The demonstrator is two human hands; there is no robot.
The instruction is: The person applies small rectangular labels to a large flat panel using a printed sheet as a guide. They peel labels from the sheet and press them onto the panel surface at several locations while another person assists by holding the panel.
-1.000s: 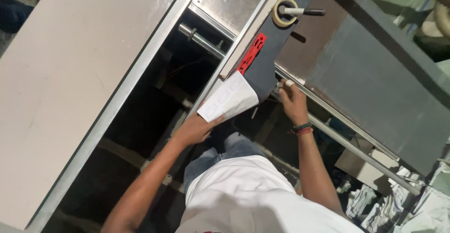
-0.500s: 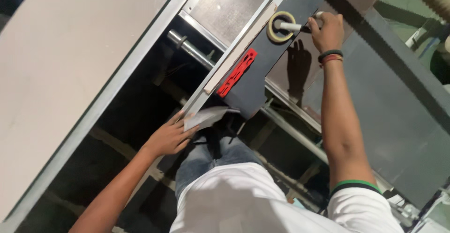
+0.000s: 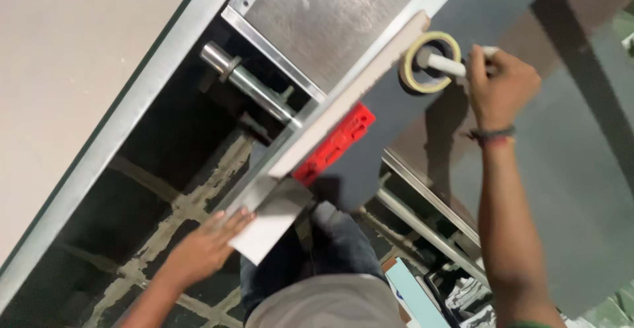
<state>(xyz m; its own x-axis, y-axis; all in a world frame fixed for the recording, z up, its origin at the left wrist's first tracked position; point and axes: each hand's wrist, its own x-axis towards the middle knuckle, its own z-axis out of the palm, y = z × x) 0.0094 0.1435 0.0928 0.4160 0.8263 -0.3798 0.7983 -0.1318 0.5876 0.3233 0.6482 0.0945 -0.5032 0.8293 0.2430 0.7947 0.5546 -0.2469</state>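
Overhead, right hand (image 3: 498, 90) grips the white cylindrical lever (image 3: 446, 65) through a yellow tape ring (image 3: 429, 62); left hand (image 3: 205, 249), fingers flat, presses a thin pale board (image 3: 281, 212) at the grey steel table's edge (image 3: 343, 97), open floor beneath.

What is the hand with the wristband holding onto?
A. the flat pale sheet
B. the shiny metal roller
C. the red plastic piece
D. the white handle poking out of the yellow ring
D: the right hand is closed around the white handle that sticks out from the yellow ring, while the left hand rests on the pale sheet.
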